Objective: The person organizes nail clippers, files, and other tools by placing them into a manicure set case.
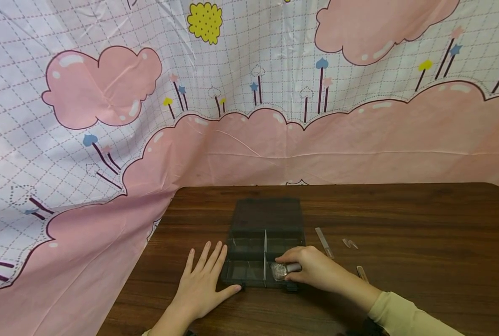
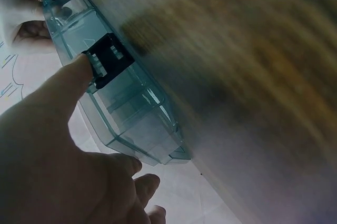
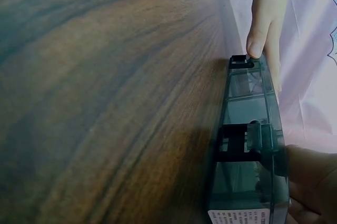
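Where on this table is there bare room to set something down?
The widest bare patch on the table is right of the small clear pieces, out to the right edge. A smaller one lies left of the box, beyond the left hand. It's crowded from box to pieces, around the right hand and clear strip.

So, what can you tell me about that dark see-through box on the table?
The box looks like smoky, see-through plastic, its inside split by dividers into compartments. It sits on the wooden-looking table, its lid open toward the far side. Two black latches line the front, and a printed label shows low outside. The left hand touches one latch with its thumb; the right hand holds a glittery bottle at the front-right compartment.
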`<state>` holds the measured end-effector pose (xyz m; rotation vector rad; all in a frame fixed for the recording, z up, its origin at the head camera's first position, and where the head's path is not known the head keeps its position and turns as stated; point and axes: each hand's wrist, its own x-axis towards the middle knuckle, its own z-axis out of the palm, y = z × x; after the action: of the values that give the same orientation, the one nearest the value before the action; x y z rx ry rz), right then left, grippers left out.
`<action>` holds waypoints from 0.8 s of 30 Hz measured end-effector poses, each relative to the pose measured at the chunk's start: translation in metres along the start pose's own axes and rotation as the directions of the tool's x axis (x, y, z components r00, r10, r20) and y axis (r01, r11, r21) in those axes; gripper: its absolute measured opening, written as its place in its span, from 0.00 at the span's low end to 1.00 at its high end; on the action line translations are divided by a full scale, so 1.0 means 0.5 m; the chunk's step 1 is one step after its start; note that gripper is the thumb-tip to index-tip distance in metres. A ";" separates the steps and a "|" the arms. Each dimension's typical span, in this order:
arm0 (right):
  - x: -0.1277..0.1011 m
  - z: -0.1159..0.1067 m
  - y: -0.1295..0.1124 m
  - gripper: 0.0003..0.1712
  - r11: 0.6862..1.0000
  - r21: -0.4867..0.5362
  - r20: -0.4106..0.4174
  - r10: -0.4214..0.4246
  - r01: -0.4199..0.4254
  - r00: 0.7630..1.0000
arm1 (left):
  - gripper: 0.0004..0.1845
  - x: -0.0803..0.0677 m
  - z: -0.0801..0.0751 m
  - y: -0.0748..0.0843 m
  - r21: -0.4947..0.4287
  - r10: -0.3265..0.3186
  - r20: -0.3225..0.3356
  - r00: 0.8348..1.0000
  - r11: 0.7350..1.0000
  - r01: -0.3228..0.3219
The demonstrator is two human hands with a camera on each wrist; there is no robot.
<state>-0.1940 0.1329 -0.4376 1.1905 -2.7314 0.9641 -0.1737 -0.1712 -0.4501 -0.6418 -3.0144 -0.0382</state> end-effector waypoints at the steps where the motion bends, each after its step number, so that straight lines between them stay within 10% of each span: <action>1: 0.001 -0.001 0.000 0.22 1.000 -0.006 0.000 -0.009 0.009 1.000 | 0.52 0.000 0.000 0.000 0.001 -0.001 0.000 1.000 1.000 0.001; 24: 0.022 -0.001 -0.005 0.21 0.983 -0.182 0.093 0.015 0.002 0.996 | 0.52 0.001 0.000 0.004 -0.007 -0.009 0.006 1.000 1.000 0.009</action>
<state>-0.2002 0.1249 -0.4332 1.2255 -2.8227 0.6572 -0.1731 -0.1691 -0.4500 -0.6300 -3.0247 -0.0479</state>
